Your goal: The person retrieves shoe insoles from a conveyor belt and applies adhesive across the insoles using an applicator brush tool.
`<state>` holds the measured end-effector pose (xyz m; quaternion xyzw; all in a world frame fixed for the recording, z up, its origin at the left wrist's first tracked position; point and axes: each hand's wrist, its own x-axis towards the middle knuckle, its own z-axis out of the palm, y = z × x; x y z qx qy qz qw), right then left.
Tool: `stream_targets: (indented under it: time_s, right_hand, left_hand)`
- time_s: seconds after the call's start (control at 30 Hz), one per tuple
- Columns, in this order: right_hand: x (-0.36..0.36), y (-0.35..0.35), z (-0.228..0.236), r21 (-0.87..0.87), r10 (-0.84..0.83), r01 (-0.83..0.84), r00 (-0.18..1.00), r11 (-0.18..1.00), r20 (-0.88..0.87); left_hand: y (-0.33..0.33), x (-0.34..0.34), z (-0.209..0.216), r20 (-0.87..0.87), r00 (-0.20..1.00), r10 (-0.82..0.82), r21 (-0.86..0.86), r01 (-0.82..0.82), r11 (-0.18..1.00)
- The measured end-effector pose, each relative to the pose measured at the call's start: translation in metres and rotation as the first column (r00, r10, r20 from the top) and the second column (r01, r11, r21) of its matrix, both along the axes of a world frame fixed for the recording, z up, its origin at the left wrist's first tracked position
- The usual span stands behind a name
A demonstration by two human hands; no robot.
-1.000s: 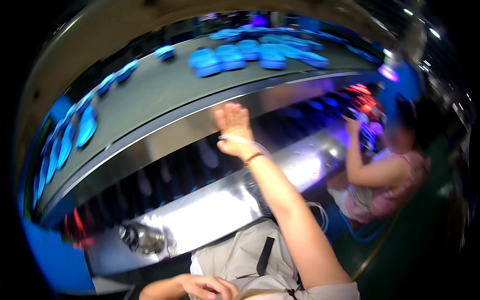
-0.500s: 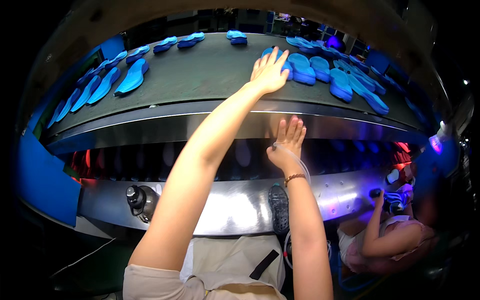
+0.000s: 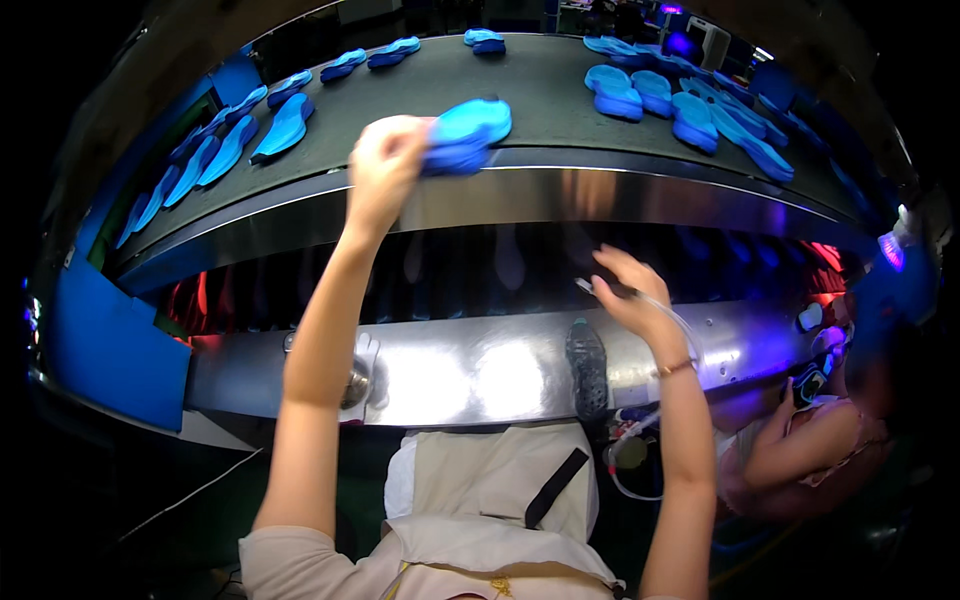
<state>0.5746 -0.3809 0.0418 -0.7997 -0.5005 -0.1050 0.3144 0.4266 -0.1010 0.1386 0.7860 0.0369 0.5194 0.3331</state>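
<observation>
A wide grey belt (image 3: 540,85) curves across the far side, with a shiny steel rail (image 3: 600,195) along its near edge. Below the rail a dark gap runs left to right, and nearer still lies a bright steel shelf (image 3: 470,365). A blue panel (image 3: 105,345) stands at the near left.

At the near right sits another person (image 3: 810,455) in a pink top, one hand raised.

Blue insoles lie about the belt: a row (image 3: 215,150) along the far left, a few pairs (image 3: 390,52) at the far middle, and a cluster (image 3: 680,105) at the far right.

The left arm reaches far over the rail. The left hand (image 3: 385,165) is closed on a blue insole (image 3: 465,132), gripping it at its left end; the insole sticks out to the right of the hand, raised just over the belt's near edge. It looks like two stacked, but I cannot tell for sure.

The right hand (image 3: 625,290) is nearer and lower, right of the insole and well apart from it, over the dark gap. Its fingers are loosely curled round a thin clear tube (image 3: 672,318) that arcs down the wrist; a thin band sits at the wrist.

A black sole (image 3: 587,368) lies on the shelf just below the right hand.
</observation>
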Motion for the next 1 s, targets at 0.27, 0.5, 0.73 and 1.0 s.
stream_targets:
  time_s: [0.27, 0.5, 0.73, 1.0]
  right_hand:
    - [-0.078, -0.061, -0.078, 0.466, 0.328, 0.290, 0.416, 0.836, -0.848]
    - [-0.120, -0.057, -0.095, 0.600, 0.598, 0.521, 0.198, 0.607, -0.777]
    - [-0.151, -0.023, -0.094, 0.504, 0.511, 0.323, 0.070, 0.801, -0.857]
    - [-0.132, 0.008, -0.076, 0.451, 0.368, 0.322, 0.286, 0.832, -0.884]
  left_hand:
    - [-0.021, -0.132, -0.131, 0.343, 0.717, -0.607, -0.773, 0.583, 0.252]
    - [-0.139, -0.134, -0.254, 0.549, 0.508, -0.664, -0.805, 0.108, -0.584]
    - [-0.166, -0.124, -0.213, 0.694, 0.462, -0.552, -0.704, 0.277, -0.654]
    - [-0.176, -0.120, -0.214, 0.655, 0.533, -0.535, -0.742, 0.319, -0.590]
